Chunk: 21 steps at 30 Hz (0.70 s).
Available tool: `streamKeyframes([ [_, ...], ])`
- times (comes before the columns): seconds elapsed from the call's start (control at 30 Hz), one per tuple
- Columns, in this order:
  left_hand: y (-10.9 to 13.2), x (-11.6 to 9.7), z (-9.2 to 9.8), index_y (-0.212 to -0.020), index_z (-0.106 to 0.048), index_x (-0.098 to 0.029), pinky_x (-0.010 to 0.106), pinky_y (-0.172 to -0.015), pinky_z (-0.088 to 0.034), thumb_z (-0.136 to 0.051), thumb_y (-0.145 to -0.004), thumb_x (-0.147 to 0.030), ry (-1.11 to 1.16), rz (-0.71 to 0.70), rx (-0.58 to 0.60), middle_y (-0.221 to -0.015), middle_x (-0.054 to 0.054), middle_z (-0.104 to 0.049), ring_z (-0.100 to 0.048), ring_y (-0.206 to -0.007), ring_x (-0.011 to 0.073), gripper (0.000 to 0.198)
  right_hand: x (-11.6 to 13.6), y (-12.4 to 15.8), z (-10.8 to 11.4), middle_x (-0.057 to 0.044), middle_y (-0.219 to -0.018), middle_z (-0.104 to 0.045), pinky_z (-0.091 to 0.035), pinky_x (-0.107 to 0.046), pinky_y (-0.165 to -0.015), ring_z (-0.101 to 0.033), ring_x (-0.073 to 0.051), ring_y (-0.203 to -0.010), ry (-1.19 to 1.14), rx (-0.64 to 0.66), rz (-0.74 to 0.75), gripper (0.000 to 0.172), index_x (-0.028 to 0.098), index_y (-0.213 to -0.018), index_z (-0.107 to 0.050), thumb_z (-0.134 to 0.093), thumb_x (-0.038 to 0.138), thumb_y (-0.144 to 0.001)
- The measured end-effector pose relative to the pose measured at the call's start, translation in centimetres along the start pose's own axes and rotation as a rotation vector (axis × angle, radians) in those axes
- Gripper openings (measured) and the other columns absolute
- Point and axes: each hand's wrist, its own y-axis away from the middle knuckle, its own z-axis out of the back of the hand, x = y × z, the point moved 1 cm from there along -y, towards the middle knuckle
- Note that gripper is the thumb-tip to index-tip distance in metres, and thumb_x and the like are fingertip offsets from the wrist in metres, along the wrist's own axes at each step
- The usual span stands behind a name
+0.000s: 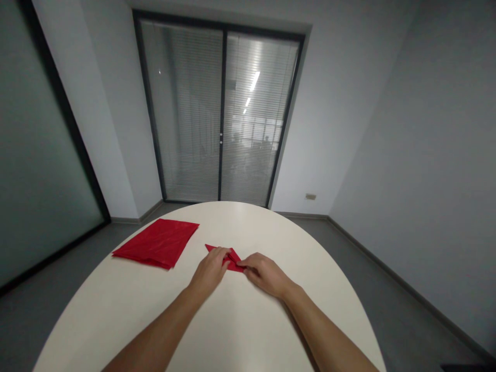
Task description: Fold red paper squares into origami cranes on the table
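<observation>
A small folded red piece (233, 265), paper or thin cloth, lies on the white table (240, 320) with a pointed tip at its left end. Over its left part rests my left hand (211, 266), fingers curled down and pressed onto it. My right hand (267, 273) pinches its right end between thumb and fingertips. The fingers cover parts of the folds. Further left, a flat stack of larger red sheets (160, 243) lies apart from both hands.
The table has a rounded far edge. Beyond it stand a glass partition with blinds (186, 119), white walls and a wall socket (310, 197). A frosted glass panel (42, 155) is at the left.
</observation>
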Motion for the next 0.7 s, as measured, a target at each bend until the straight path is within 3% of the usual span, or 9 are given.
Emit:
streamKeyframes([
  [0.23, -0.2, 0.0, -0.1, -0.110, -0.061, -0.018, 0.036, -0.095, -0.050, -0.049, -0.089, -0.007, -0.034, 0.047, 0.011, -0.108, 0.008, -0.068, -0.063, -0.104, 0.0223, 0.027, -0.3, -0.1, -0.5, -0.006, -0.099, -0.072, -0.047, -0.032, -0.087, -0.062, -0.020, -0.093, -0.056, -0.019, -0.057, 0.033, 0.023, -0.117, -0.071, -0.058, 0.014, -0.088],
  [0.5, 0.0, -0.4, 0.3, -0.115, -0.060, -0.017, 0.038, -0.095, -0.050, -0.043, -0.091, -0.008, 0.015, -0.010, -0.041, -0.109, 0.009, -0.067, -0.062, -0.104, 0.0217, 0.031, -0.3, -0.4, -1.2, -0.004, -0.093, -0.069, -0.046, -0.031, -0.081, -0.059, -0.019, -0.085, -0.111, -0.060, -0.129, 0.033, 0.021, -0.117, -0.069, -0.062, 0.016, -0.085],
  [0.7, 0.0, -1.0, 0.7, -0.117, -0.059, -0.017, 0.038, -0.093, -0.051, -0.042, -0.091, -0.009, 0.012, -0.013, -0.034, -0.108, 0.010, -0.066, -0.064, -0.101, 0.0222, 0.033, -0.3, -0.5, -1.4, -0.005, -0.088, -0.066, -0.045, -0.031, -0.081, -0.057, -0.020, -0.087, -0.064, -0.066, -0.141, 0.008, 0.018, -0.089, -0.070, -0.063, 0.018, -0.086],
])
